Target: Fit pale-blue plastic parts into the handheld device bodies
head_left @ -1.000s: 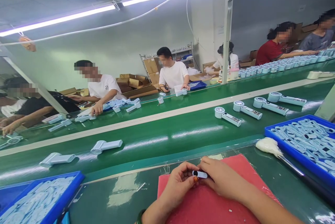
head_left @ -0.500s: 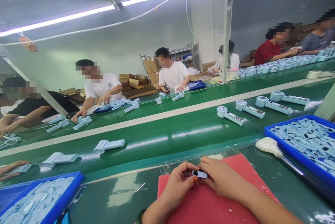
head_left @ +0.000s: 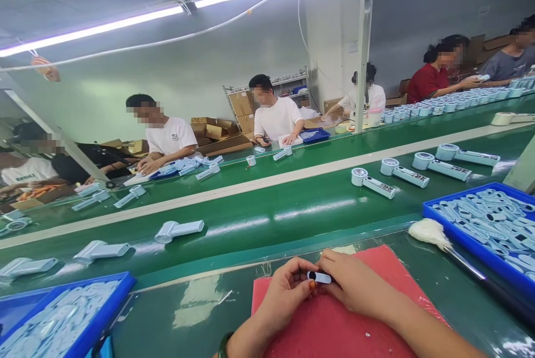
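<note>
Between my two hands is a small light-blue plastic piece (head_left: 321, 277) with rounded ends and a black oval spot at its left end. My left hand (head_left: 288, 288) pinches its left end between thumb and fingers. At the other end, the closed fingers of my right hand (head_left: 346, 282) hold it and hide part of it. Both hands rest over a red mat (head_left: 334, 330) on the dark green worktop.
A blue tray (head_left: 443, 218) of similar light-blue pieces lies right; another blue tray (head_left: 121, 291) of pale parts lies left. A white-tipped black-handled tool (head_left: 430, 233) is beside the mat. Beyond, light-blue handheld units (head_left: 181, 230) ride a green conveyor (head_left: 259, 207). Several co-workers sit across it.
The units on the near conveyor have shifted slightly to the right. A co-worker's hands at the far left have drawn back from the belt. My hands and the piece look the same.
</note>
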### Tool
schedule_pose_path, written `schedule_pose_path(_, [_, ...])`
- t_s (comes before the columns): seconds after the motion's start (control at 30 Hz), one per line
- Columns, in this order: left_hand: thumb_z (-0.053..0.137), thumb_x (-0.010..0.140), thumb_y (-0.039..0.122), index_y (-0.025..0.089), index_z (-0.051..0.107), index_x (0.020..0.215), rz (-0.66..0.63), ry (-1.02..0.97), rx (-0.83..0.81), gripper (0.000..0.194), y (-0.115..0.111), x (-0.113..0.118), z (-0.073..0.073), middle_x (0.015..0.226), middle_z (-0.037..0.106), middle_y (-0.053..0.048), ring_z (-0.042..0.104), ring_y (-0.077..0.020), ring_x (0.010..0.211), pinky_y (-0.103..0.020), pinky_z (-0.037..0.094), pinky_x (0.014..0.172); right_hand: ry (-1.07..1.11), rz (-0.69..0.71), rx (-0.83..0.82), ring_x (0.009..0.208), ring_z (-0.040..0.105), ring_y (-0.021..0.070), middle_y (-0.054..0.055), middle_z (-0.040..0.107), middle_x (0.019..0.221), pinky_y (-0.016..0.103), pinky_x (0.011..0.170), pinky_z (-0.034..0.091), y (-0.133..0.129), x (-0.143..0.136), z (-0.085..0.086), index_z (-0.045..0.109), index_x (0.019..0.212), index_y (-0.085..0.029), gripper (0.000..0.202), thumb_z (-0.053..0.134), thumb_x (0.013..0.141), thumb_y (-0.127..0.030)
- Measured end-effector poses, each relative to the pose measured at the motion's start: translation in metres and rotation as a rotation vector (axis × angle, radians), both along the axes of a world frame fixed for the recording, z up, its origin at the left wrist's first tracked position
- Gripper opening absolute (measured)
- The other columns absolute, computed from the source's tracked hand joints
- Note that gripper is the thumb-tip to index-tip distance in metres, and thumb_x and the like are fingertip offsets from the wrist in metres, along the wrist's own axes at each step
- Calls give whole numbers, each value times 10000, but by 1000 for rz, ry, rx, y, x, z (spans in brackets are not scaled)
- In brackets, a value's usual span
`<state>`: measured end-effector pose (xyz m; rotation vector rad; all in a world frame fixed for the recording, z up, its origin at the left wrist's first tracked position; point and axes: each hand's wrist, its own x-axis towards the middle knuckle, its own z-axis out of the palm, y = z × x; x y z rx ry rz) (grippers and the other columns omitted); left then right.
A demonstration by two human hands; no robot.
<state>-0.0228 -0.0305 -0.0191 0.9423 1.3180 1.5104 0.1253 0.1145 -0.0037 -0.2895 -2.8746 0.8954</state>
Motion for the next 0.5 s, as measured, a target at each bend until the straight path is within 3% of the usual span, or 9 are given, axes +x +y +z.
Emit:
schedule_pose_path(0.23, [909, 751, 500, 143, 688, 989, 12, -10, 8, 483, 0, 0, 2, 849, 682, -49, 569, -122, 710, -232, 440, 662, 1, -6, 20, 960, 595, 232, 55, 622, 1053, 339, 779, 417, -3, 0, 3, 623, 1002, -188, 51, 576, 983, -196])
schedule_pose_path(0.33, [907, 764, 479, 135, 675, 1004, 53, -86, 38, 480, -1, 0, -1, 755, 669, -27, 583, -102, 646, -206, 452, 635, 0, 12, -3, 996, 606, 246, 52, 637, 1070, 360, 828, 445, -5, 2, 4, 642, 1040, -213, 111, 571, 961, -180])
schedule_pose_path(0.5, [939, 694, 515, 126, 659, 975, 112, -166, 63, 555, 1, 5, -5, 733, 677, -39, 599, -106, 598, -208, 478, 605, 42, 3, -128, 1111, 634, 242, 59, 653, 1236, 378, 946, 504, 3, 2, -11, 625, 1251, -283, 291, 456, 1016, -322])
